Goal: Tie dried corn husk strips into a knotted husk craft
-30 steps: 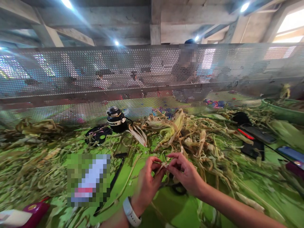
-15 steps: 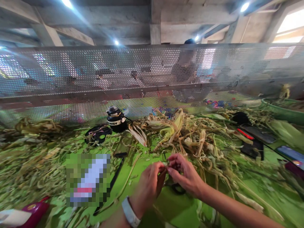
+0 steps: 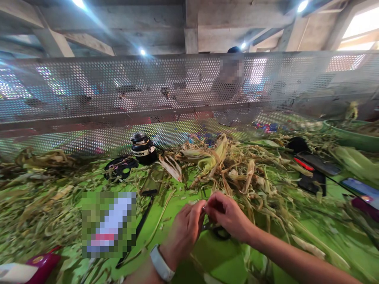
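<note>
My left hand point(image 3: 186, 228), with a white band at its wrist, is closed at the centre front, its thumb and fingertips together. Its fingertips meet those of my right hand point(image 3: 229, 215), which is pinched closed. Something tiny shows between the fingertips, too small to name. Below my right hand, the dark handle loop of a pair of scissors point(image 3: 221, 233) lies on the green surface point(image 3: 219, 258). Behind both hands is a heap of dry corn husks point(image 3: 237, 165).
A black jar point(image 3: 143, 149) stands at the perforated metal screen point(image 3: 171, 79). Plant scraps point(image 3: 32, 209) cover the left. Phones point(image 3: 363, 191) lie at the right, near a green basin point(image 3: 346, 136). A person point(image 3: 227, 86) is behind the screen.
The fingers of my right hand have drawn closer together at the fingertips of my left hand. Both hands stay in nearly the same place. The view has shifted slightly.
</note>
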Available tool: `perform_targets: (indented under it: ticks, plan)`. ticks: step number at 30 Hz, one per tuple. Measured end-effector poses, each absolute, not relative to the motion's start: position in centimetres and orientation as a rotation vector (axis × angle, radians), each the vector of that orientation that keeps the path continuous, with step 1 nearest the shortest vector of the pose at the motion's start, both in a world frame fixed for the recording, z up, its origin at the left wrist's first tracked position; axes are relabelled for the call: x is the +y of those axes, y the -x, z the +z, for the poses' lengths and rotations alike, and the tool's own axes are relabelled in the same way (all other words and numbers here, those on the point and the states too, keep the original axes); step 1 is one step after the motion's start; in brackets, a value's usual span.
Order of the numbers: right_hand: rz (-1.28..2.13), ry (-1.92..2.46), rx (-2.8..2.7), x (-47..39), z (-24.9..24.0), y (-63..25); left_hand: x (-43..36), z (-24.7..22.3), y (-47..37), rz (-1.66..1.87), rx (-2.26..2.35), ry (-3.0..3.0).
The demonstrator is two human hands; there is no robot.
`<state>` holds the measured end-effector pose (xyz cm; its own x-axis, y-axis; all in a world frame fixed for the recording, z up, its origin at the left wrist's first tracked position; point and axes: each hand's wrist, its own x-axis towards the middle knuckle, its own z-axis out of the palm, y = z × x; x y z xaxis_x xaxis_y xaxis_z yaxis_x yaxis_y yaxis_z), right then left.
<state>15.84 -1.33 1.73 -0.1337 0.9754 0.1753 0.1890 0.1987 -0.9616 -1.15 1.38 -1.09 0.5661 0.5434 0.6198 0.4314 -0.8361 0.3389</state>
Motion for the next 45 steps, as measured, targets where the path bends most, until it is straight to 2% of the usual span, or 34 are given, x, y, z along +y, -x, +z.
perform_targets:
  ticks: [6,15,20,25,32,36,41,45]
  plan:
    - [0.679,1.307,-1.559,-0.9,1.9,-16.5,1.0,1.2,0.6,0.875,0.939,-2.167]
    - [0.513,1.287,-1.609,-1.2,3.0,-16.6,0.7,4.0,0.1,0.524,0.619,-1.420]
    - [0.618,1.317,-1.642,-1.4,2.5,-16.2,0.3,3.7,0.0,0.485,0.529,-1.071]
    - [0.588,1.355,-1.630,-1.3,2.6,-16.2,0.2,2.6,-0.6,0.513,0.613,-1.169]
    - [0.543,1.386,-1.524,-0.8,3.0,-16.8,-0.4,2.8,-0.3,0.282,0.609,-1.296]
    - [0.719,1.316,-1.521,-0.3,3.0,-17.2,-0.4,2.8,-0.4,0.310,0.603,-1.169]
    - [1.065,1.264,-1.644,0.3,4.0,-19.0,0.3,2.5,-0.6,0.528,0.626,-0.985]
    - [0.943,1.356,-1.856,0.3,4.4,-19.6,0.6,2.6,-0.7,0.680,0.703,-0.976]
